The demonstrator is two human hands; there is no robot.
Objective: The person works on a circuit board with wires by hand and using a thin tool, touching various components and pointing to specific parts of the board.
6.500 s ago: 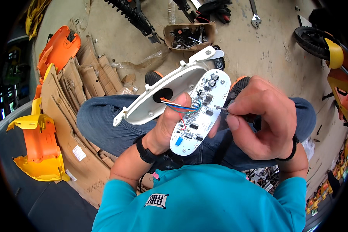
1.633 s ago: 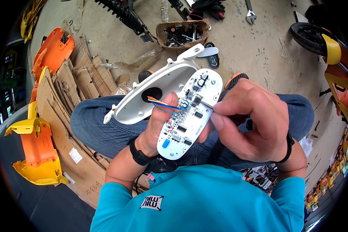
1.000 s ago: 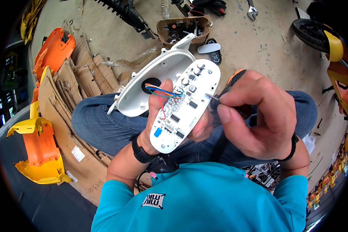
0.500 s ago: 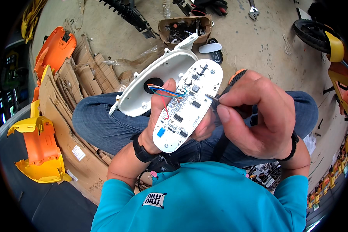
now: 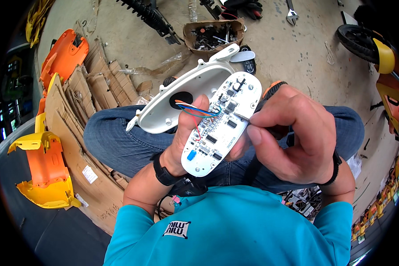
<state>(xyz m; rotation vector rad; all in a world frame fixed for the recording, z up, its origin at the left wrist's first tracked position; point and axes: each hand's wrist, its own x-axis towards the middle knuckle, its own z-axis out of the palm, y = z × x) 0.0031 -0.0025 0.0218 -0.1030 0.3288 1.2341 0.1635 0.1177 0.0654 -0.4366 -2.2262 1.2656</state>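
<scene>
My left hand (image 5: 181, 135) grips a long oval white circuit board (image 5: 221, 138), thumb along its left edge and fingers under the far side. Black chips, a blue component (image 5: 191, 155) and a bundle of coloured wires (image 5: 195, 110) show on its face. At the board's right edge, my right hand (image 5: 299, 133) pinches a small slim metal piece (image 5: 241, 117), possibly a screw, its tip over the board. Behind the board, a white plastic housing (image 5: 160, 116) with a round dark opening rests open side up by my lap.
A cardboard box of small hardware (image 5: 195, 46) sits ahead, beside a black device (image 5: 249, 65). An adjustable wrench (image 5: 291, 17) lies farther off. Flattened cardboard (image 5: 71, 155) and orange and yellow panels (image 5: 44, 166) are at left; a wheel (image 5: 358, 42) stands at right.
The board has shifted slightly right and down in my left hand. The metal piece in my right fingers now lies closer over its edge. The housing has tilted and moved a little right.
</scene>
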